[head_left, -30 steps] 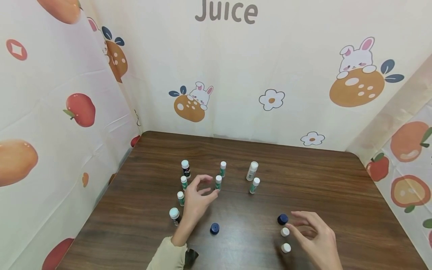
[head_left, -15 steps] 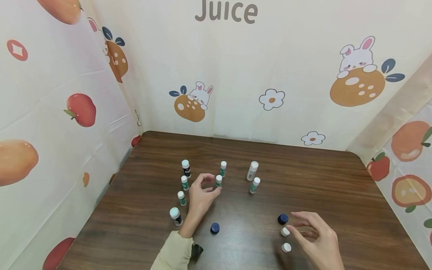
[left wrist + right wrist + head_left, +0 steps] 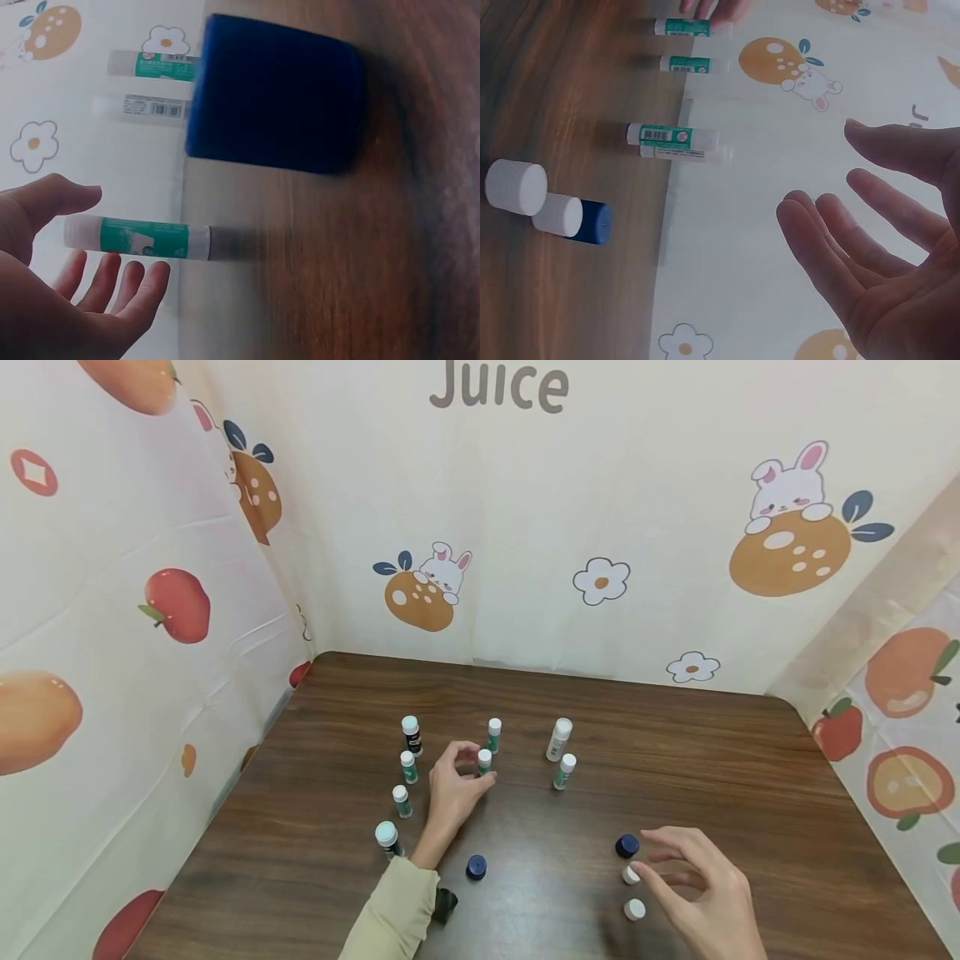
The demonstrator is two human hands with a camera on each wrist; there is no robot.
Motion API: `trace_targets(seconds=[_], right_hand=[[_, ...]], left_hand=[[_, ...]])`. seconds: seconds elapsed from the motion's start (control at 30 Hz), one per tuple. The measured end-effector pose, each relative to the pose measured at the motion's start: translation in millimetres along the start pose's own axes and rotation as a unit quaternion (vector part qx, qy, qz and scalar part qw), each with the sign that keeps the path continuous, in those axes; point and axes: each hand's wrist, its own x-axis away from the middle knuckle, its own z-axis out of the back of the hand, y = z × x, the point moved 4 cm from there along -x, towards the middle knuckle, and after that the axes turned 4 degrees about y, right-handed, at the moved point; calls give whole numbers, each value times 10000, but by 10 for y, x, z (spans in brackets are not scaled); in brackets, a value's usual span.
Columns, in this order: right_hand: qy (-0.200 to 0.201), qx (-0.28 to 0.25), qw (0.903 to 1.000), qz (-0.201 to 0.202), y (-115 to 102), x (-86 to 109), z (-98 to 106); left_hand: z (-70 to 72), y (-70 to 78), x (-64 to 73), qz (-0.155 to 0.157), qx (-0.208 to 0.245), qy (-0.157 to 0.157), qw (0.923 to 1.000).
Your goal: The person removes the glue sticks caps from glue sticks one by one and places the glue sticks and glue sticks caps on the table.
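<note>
My left hand (image 3: 453, 789) reaches round a small green-labelled glue stick (image 3: 484, 761) that stands upright in the middle of the table. In the left wrist view, the thumb is on one side of that glue stick (image 3: 144, 237) and the curved fingers on the other, with a gap at the thumb. My right hand (image 3: 701, 885) hovers at the right, thumb and fingers spread, holding nothing. Beside its thumb tip are a white cap (image 3: 631, 876), a dark blue cap (image 3: 627, 846) and another white cap (image 3: 634, 909).
Another glue stick (image 3: 494, 737) stands just behind. A taller white stick (image 3: 558, 740) and a green-labelled one (image 3: 564, 772) stand to the right. Along the left is a row with black-labelled (image 3: 412, 737) and green-labelled sticks (image 3: 402, 802). A blue cap (image 3: 476, 867) lies near my left forearm.
My left hand has moved right and slightly forward, bringing its fingers round the middle glue stick. The right hand has stayed nearly in place.
</note>
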Motion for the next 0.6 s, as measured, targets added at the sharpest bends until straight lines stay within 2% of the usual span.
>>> trace_targets(seconds=[0.23, 0.4, 0.6], right_hand=[[-14, -126, 9994, 335, -104, -36, 7], [-64, -358, 9980, 521, -198, -79, -6], [-34, -468, 9943, 954, -301, -148, -34]], left_hand=[[-62, -67, -33, 270, -460, -210, 9984], [-98, -100, -50, 297, -513, -245, 9979], [-101, -125, -70, 213, -594, -201, 9978]])
